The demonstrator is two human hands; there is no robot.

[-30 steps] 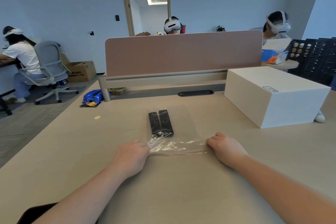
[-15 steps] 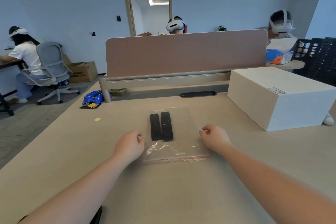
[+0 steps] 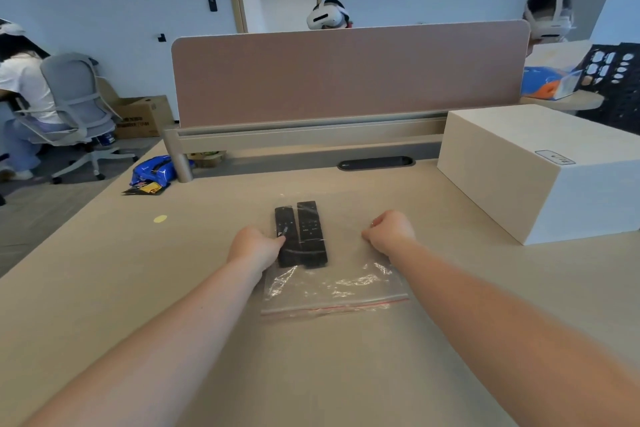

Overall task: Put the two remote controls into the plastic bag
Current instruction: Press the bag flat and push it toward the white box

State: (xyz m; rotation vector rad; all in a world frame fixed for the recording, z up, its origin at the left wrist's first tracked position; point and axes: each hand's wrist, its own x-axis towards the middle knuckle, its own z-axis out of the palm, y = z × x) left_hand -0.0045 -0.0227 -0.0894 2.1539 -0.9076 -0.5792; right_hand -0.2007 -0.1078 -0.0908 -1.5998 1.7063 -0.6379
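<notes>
Both hands have advanced from the zip edge: left hand [image 3: 255, 246] curled against the bagged remote controls [image 3: 300, 234], right hand [image 3: 389, 230] fisted, empty. Plastic bag [image 3: 332, 282] on tabletop [image 3: 138, 288]; an unsealed zip risks spillage.

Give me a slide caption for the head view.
Two remote controls lie side by side inside the plastic bag, left hand and right hand at its sides.

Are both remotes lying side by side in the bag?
Yes, the two remotes lie parallel and touching under the film of the plastic bag.
</notes>
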